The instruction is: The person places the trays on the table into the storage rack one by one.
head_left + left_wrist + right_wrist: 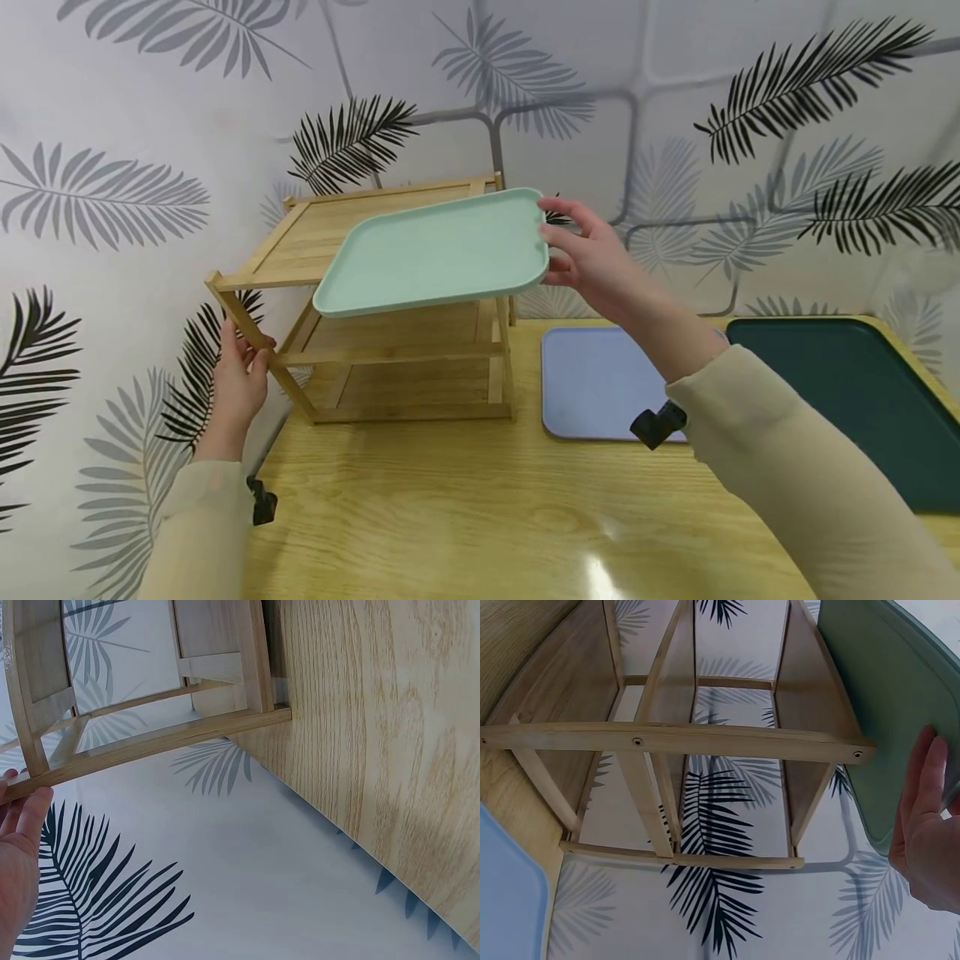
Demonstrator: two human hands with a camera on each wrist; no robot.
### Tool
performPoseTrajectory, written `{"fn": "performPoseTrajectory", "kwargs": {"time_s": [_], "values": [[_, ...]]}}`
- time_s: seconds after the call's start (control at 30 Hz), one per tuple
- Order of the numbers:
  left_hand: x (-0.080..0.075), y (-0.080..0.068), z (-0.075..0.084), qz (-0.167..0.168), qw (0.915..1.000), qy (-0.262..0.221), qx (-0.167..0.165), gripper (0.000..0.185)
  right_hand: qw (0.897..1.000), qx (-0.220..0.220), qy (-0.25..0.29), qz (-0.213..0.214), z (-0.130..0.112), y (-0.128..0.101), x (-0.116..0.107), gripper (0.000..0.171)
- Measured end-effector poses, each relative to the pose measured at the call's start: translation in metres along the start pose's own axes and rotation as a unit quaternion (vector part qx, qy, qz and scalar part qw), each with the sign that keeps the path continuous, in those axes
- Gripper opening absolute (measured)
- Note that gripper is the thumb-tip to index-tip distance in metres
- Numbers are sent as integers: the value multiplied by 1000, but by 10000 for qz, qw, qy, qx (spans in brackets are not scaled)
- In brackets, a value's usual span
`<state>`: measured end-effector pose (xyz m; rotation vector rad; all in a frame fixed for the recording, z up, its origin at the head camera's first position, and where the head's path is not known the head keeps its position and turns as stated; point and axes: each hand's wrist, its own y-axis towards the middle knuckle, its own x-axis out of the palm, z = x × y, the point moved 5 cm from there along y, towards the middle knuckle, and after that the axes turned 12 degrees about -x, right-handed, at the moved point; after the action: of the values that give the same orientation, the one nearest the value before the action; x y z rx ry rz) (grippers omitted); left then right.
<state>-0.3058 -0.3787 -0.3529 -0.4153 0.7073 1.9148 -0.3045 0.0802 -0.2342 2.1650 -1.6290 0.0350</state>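
Note:
A mint green tray [438, 254] is held in the air by my right hand [588, 250], which pinches its right short end. It hangs tilted in front of the top of a three-tier wooden rack [408, 358]. In the right wrist view the fingers lie against the underside of the green tray [877, 697], close to the rack's upper end. My left hand [240, 379] grips the rack's front left post [247, 321]; the left wrist view shows the left hand [22, 840] with its fingers around that wooden bar [150, 746].
A lavender blue tray [592, 379] lies on the wooden table [450, 500] right of the rack, partly hidden by my right arm. Farther right lies a larger dark green tray [862, 408]. A leaf-patterned wall [675, 50] stands behind the rack and to its left.

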Motion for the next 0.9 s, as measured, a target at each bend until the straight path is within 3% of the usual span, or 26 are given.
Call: {"fn": "performPoseTrajectory", "kwargs": {"time_s": [0.23, 0.4, 0.57, 0.73, 0.9], "values": [[0, -2, 1, 57, 10000, -10, 14, 63, 9994, 216, -18, 257, 20, 15, 2, 44], [0, -3, 1, 104, 9999, -45, 112, 65, 9988, 64, -86, 470, 30, 24, 5, 44], [0, -3, 1, 104, 9998, -71, 155, 63, 9943, -197, -944, 453, 33, 27, 4, 44], [1, -4, 2, 69, 9998, -133, 133, 63, 9726, -907, -2134, 171, 29, 18, -5, 46], [-1, -4, 2, 54, 9998, -176, 123, 62, 9458, -1884, -2635, -246, 18, 5, -6, 42]]}}
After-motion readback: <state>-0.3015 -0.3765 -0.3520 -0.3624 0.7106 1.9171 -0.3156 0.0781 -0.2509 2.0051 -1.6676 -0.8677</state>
